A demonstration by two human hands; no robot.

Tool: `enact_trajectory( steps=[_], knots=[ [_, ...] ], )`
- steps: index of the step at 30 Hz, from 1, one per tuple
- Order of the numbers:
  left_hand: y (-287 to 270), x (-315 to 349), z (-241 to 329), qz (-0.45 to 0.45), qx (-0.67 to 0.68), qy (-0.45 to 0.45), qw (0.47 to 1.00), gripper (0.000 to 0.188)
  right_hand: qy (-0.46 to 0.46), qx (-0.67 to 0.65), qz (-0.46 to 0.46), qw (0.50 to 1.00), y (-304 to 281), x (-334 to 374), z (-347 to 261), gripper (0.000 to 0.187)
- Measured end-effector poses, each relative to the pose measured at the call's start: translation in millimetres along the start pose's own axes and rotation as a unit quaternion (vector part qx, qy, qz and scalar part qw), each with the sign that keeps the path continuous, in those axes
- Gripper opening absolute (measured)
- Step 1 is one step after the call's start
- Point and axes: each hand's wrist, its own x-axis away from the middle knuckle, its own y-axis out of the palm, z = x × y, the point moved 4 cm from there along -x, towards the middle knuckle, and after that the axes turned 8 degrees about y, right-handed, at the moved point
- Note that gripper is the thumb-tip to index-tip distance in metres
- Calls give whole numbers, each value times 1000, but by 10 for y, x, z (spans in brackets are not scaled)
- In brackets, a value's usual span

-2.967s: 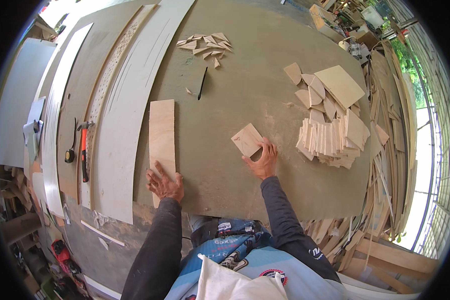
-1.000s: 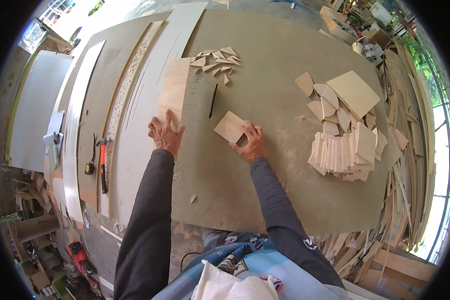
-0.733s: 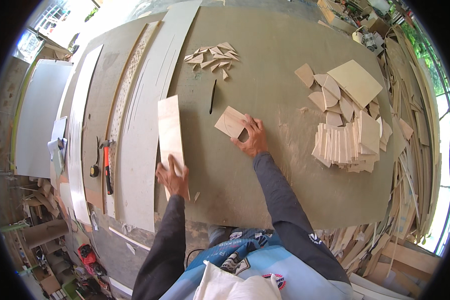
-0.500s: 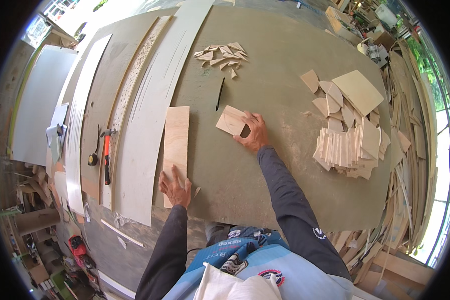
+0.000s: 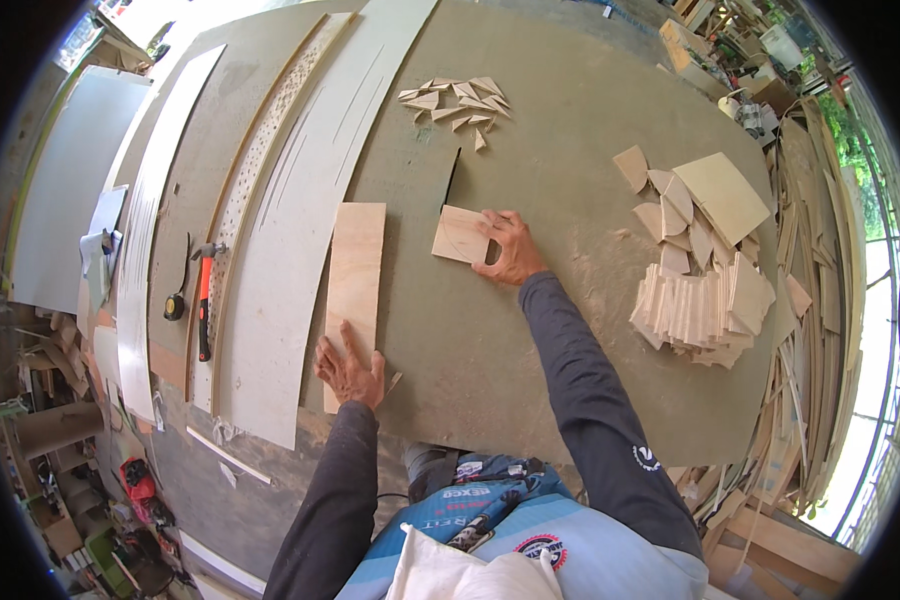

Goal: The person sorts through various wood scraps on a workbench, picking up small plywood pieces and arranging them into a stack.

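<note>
My right hand (image 5: 511,248) grips the right edge of a small square-cornered plywood piece (image 5: 457,236), thumb below and fingers above. A faint curved line runs across that piece, which rests on or just over the table. A thin black stick, perhaps a pencil (image 5: 452,178), lies beyond it, its near end at the piece's far edge. Over the near end of a long plywood strip (image 5: 356,260), my left hand (image 5: 350,370) lies flat with the fingers spread. To the right are a stack of thin plywood pieces (image 5: 685,310) and several rounded pieces (image 5: 676,205).
Small triangular offcuts (image 5: 467,97) lie at the far middle of the table (image 5: 560,370). Leftward are a long white board (image 5: 305,190), a hammer (image 5: 205,300) and a tape measure (image 5: 175,304). A larger plywood sheet (image 5: 720,195) tops the right pile; wood strips (image 5: 820,300) stand beyond the table.
My right hand has turned the small plywood piece so its edges sit squarer to me, and its far edge now meets the black stick. My left hand stays on the strip.
</note>
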Motion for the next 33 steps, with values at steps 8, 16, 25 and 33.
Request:
enact_trajectory(
  steps=[8,16,25,33],
  knots=[
    [19,-22,-32,-14,-12,-8,1000,95,-1,5,-5,1000,33,-25,38,76],
    [-34,-18,5,-6,-7,-6,1000,92,-7,-11,-1,1000,56,-31,51,80],
    [-29,-11,-1,-4,-2,-10,1000,93,10,11,-27,1000,63,-56,21,81],
    [-36,-26,7,-20,-1,-16,1000,95,4,43,-25,999,78,-95,37,81]
  ],
)
